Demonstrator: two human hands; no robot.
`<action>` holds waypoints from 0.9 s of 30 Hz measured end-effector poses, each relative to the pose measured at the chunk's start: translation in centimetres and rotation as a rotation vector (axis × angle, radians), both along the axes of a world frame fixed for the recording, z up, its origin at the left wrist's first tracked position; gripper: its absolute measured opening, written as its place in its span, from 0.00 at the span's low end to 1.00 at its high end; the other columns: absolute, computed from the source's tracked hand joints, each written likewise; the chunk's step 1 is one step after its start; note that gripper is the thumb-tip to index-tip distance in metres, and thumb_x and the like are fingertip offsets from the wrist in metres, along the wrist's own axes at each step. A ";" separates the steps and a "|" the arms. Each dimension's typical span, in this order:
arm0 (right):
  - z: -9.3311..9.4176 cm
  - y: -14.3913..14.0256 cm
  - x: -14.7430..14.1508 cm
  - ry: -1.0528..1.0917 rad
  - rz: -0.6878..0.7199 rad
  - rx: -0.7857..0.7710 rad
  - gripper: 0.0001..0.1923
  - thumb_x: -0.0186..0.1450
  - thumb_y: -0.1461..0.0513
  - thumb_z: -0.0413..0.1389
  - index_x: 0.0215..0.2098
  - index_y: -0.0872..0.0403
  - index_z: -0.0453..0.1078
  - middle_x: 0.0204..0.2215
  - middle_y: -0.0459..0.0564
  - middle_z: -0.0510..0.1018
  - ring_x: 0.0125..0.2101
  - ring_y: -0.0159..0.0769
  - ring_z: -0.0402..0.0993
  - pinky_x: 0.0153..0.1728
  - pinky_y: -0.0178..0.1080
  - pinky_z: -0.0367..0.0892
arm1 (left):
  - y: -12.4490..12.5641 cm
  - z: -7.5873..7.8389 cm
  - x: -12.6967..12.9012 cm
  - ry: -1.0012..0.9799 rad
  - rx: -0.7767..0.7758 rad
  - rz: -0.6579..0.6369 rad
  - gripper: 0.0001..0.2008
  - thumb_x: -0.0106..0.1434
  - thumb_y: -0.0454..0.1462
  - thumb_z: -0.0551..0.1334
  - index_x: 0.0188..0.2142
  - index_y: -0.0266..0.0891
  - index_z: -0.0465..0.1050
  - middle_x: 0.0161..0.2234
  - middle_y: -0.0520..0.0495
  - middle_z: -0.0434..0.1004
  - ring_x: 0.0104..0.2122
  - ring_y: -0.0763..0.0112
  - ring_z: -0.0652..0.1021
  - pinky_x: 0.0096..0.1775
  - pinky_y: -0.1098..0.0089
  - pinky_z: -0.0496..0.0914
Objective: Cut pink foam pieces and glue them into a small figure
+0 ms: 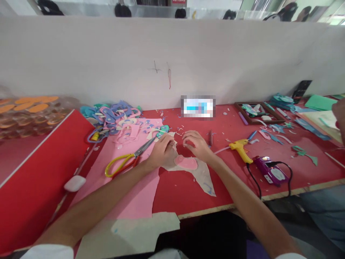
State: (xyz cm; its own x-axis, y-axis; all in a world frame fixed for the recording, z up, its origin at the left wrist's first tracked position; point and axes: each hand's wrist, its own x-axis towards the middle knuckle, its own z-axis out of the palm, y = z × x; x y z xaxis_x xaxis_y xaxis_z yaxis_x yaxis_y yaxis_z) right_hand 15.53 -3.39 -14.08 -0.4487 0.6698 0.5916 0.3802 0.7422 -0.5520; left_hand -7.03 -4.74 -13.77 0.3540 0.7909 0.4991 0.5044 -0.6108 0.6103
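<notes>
Apparently the step in hand is fitting small foam pieces together on the red table (188, 194); both hands meet over a beige foam piece (201, 172) that lies flat near the table's front edge, and a pink oval cutout (186, 162) rests on top of it, just in front of the fingers. The left hand (161, 151) lies knuckles up on the beige piece's left end, fingers curled narrow and pressing down; whether they pinch anything small underneath I cannot tell. The right hand (196, 144) sits just beside it, fingers bent and drawn close together at the tips as if nipping a scrap, though the scrap itself is too small to make out. Both forearms reach in from the front edge, angled toward each other, wrists low on the surface. Judging by this, the next move calls for steady fingertip pressure and careful lining-up of the pink cutout on the beige piece. Left of the beige piece lie yellow-handled scissors (126, 160) on a pink foam sheet (129, 194); right of it, well apart, a yellow glue gun (239, 148) lies on its side; behind and to the left sits a heap of coloured offcuts (113, 113).
</notes>
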 end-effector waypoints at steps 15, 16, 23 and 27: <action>-0.6 0.3 0.3 -0.155 -0.044 0.018 0.09 0.74 0.63 0.49 0.36 0.56 0.68 0.48 0.54 0.74 0.54 0.41 0.67 0.58 0.47 0.59 | 0.2 0.2 0.0 -0.135 -0.026 0.144 0.15 0.75 0.44 0.50 0.34 0.37 0.63 0.33 0.47 0.65 0.35 0.73 0.66 0.39 0.69 0.62; -0.7 0.3 0.3 -0.164 -0.049 0.015 0.09 0.74 0.63 0.48 0.37 0.56 0.67 0.48 0.55 0.74 0.54 0.42 0.66 0.58 0.48 0.59 | 0.2 0.3 0.0 -0.139 -0.032 0.143 0.15 0.75 0.44 0.50 0.34 0.37 0.63 0.33 0.48 0.65 0.35 0.74 0.66 0.39 0.69 0.62; -0.3 -0.4 -0.2 -0.005 0.004 -0.321 0.09 0.76 0.59 0.45 0.40 0.55 0.62 0.34 0.50 0.75 0.38 0.35 0.71 0.45 0.40 0.64 | 0.1 0.4 0.1 -0.176 -0.062 0.136 0.15 0.74 0.44 0.51 0.34 0.37 0.63 0.33 0.48 0.64 0.33 0.75 0.65 0.37 0.71 0.61; -0.1 -0.4 -0.2 0.213 0.165 -0.471 0.11 0.75 0.55 0.48 0.42 0.55 0.59 0.29 0.46 0.73 0.32 0.30 0.71 0.41 0.37 0.66 | 0.4 0.4 -0.1 -0.208 -0.094 0.163 0.14 0.73 0.44 0.51 0.35 0.37 0.63 0.32 0.49 0.65 0.32 0.77 0.66 0.36 0.72 0.62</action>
